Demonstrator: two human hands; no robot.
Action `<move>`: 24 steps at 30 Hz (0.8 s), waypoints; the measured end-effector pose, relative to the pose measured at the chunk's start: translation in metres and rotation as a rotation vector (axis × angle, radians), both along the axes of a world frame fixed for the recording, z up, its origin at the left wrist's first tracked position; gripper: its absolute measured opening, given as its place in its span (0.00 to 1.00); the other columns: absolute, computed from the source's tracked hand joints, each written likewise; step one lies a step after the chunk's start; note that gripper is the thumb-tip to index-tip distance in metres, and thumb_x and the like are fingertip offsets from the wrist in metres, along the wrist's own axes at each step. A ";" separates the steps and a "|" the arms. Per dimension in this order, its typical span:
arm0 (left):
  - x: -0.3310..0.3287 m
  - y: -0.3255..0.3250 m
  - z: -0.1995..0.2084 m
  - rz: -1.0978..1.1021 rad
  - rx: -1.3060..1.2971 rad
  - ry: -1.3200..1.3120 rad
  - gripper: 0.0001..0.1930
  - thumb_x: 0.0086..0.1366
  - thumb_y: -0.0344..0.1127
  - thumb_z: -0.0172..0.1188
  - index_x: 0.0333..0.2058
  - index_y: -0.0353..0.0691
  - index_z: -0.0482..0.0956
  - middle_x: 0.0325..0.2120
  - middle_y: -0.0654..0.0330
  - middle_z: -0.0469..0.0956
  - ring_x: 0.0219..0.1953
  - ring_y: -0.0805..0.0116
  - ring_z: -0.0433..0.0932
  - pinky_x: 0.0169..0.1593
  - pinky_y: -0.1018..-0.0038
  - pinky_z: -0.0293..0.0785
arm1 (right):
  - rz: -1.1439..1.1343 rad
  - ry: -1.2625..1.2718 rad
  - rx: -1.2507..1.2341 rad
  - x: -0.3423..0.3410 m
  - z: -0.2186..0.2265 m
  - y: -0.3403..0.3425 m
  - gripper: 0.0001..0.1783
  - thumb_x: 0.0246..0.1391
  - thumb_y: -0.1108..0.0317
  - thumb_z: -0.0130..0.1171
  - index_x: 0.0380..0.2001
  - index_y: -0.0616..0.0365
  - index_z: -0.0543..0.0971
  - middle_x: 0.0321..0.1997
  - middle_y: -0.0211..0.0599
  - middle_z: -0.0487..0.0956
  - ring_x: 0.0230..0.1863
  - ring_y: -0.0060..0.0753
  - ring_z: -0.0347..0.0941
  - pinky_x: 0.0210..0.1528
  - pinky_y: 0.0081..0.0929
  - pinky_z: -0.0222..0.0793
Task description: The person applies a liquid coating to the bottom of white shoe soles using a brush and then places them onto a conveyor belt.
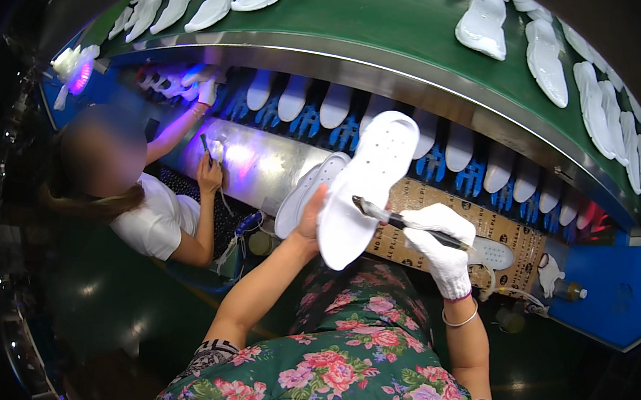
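Note:
My bare left hand (309, 220) grips a white shoe sole (374, 163) by its left edge, with the sole's flat, hole-dotted face turned up. In my right hand (443, 246), which wears a white knit glove, is a dark-handled brush (396, 220). The brush's tip touches the middle of the sole's face. Just left of the held sole, more white soles (302, 194) lie on the metal worktop, partly covered by it. Beyond my right hand, another perforated sole (493, 254) rests on the cardboard.
A green conveyor belt (400, 15) carrying many white soles curves across the far side. Under its metal edge, soles stand in a row on blue holders (309, 120). Printed cardboard (428, 199) covers the bench. At left a person (157, 215) works beside a purple-lit lamp (78, 72). A bottle (570, 290) lies right.

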State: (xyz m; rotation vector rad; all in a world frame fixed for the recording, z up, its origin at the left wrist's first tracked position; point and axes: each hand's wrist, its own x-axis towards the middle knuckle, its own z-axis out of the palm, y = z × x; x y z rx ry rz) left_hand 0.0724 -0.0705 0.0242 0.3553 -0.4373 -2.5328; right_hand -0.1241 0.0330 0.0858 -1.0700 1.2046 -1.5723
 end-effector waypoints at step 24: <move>-0.040 -0.236 0.101 0.858 -1.000 -0.851 0.21 0.59 0.32 0.54 0.51 0.30 0.68 0.42 0.41 0.73 0.48 0.46 0.74 0.51 0.60 0.73 | -0.378 -0.475 0.349 -0.007 -0.127 0.023 0.11 0.52 0.76 0.62 0.40 0.67 0.81 0.24 0.33 0.80 0.23 0.19 0.73 0.25 0.14 0.64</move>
